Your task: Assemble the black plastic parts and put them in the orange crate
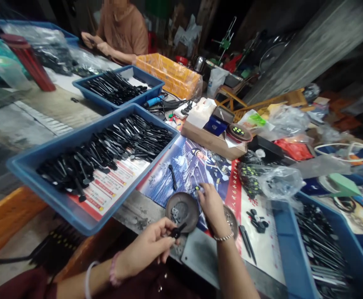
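Note:
My left hand [150, 247] is closed on a small black part [179, 230], held between thumb and fingers at the table's front edge. Beyond it sits a round brown dish [186, 209] with small rings inside. My right hand [211, 203] reaches over the poster-covered tabletop, its fingertips at a small black piece with a yellow-green mark [197, 188]; whether they grip it is unclear. A second dish [231, 220] with small metal pieces is partly hidden behind my right wrist. One slim black part [172, 177] lies on the poster [181, 155].
A blue tray [90, 226] of black parts is at the left, another [84, 88] behind it. Blue bins [293, 249] stand at the right. Black pieces [258, 221] and dark sticks [248, 245] lie near my right forearm. A person [125, 31] sits across the table.

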A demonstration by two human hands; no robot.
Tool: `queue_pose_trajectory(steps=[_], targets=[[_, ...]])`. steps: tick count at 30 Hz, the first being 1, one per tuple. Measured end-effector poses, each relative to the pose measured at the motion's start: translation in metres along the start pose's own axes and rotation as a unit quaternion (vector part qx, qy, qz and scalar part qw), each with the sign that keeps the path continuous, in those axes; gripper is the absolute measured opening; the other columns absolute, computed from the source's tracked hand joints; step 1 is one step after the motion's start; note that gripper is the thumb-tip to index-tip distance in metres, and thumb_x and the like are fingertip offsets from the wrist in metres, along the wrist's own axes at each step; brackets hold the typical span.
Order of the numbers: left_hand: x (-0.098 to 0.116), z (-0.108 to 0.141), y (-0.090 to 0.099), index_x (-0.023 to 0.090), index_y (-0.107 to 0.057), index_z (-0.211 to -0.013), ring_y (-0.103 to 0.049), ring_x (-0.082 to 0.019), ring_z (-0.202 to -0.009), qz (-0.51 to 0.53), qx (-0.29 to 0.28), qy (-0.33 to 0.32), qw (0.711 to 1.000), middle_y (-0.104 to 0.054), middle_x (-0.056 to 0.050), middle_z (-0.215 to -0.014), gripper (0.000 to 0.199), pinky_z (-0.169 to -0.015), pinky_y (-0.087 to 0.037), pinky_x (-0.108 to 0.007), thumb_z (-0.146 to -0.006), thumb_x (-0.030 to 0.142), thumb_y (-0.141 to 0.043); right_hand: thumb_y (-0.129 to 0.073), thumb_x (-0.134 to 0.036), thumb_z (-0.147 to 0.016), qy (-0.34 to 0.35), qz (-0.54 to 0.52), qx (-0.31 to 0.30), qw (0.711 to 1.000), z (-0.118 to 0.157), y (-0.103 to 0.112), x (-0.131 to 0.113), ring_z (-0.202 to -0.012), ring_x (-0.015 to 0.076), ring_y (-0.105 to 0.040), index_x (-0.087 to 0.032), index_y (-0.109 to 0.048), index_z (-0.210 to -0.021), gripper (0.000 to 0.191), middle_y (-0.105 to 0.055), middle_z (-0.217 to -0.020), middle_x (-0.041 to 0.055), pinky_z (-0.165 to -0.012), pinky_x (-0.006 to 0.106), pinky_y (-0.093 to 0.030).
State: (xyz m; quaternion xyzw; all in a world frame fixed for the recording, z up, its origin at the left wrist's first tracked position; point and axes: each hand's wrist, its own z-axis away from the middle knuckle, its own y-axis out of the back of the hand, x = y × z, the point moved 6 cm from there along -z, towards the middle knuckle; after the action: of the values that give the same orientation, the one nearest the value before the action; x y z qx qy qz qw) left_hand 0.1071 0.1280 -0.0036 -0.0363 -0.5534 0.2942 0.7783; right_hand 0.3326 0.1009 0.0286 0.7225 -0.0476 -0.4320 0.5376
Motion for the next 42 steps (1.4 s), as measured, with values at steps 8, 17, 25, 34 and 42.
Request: queue_pose_trajectory(steps=[8,17,25,34,42], targets=[[0.004,0.005,0.01,0.017,-0.053,-0.105,-0.05,-0.003,-0.048,0.015,0.024,-0.012,1.0,-0.066,-0.004,-0.096,0.024,-0.045,-0.036,-0.015,-0.088,0.033,-0.059,-0.057,-0.01,-0.075,0.021,0.02,-0.017,0.999,-0.025,-0.019,0.009,-0.067,0.0198,-0.058,-0.02,-0.062,-0.075,0.011,-0.062,-0.075,0.0057,-0.062,0.03,-0.04],[0.023,0.004,0.008,0.015,-0.056,-0.104,-0.049,-0.007,-0.053,0.034,0.065,-0.066,0.995,-0.058,0.003,-0.064,0.022,-0.052,-0.037,-0.017,-0.092,0.033,-0.057,-0.057,-0.033,-0.088,0.048,-0.104,-0.03,0.993,0.044,0.012,-0.032,-0.065,0.0183,-0.062,-0.019,-0.063,-0.081,0.017,-0.066,-0.071,0.0021,-0.061,0.026,-0.047],[0.018,-0.002,-0.011,0.017,-0.054,-0.105,-0.051,-0.007,-0.053,0.084,0.029,-0.074,0.993,-0.06,0.003,-0.062,0.022,-0.052,-0.038,-0.017,-0.091,0.032,-0.061,-0.063,-0.032,-0.089,-0.018,-0.361,0.009,0.932,0.125,-0.005,-0.052,-0.067,0.0171,-0.063,-0.019,-0.065,-0.088,0.013,-0.063,-0.078,0.0032,-0.06,0.025,-0.053],[0.016,-0.002,-0.02,0.016,-0.054,-0.104,-0.049,-0.005,-0.051,0.108,0.033,-0.076,0.991,-0.058,0.004,-0.063,0.022,-0.051,-0.037,-0.015,-0.091,0.033,-0.061,-0.057,-0.017,-0.093,0.202,-0.071,0.178,0.96,0.137,0.017,-0.064,-0.087,0.0198,-0.07,-0.02,-0.068,-0.109,0.019,-0.069,-0.097,0.0091,-0.074,0.026,-0.058],[0.021,0.003,-0.023,0.015,-0.055,-0.104,-0.051,-0.006,-0.055,0.049,0.036,-0.071,0.996,-0.059,0.003,-0.066,0.027,-0.052,-0.04,-0.015,-0.09,0.037,-0.062,-0.051,-0.026,-0.098,0.24,-0.014,0.153,0.959,0.142,0.03,-0.072,-0.082,0.02,-0.072,-0.018,-0.07,-0.106,0.022,-0.071,-0.095,0.0109,-0.07,0.025,-0.06]])
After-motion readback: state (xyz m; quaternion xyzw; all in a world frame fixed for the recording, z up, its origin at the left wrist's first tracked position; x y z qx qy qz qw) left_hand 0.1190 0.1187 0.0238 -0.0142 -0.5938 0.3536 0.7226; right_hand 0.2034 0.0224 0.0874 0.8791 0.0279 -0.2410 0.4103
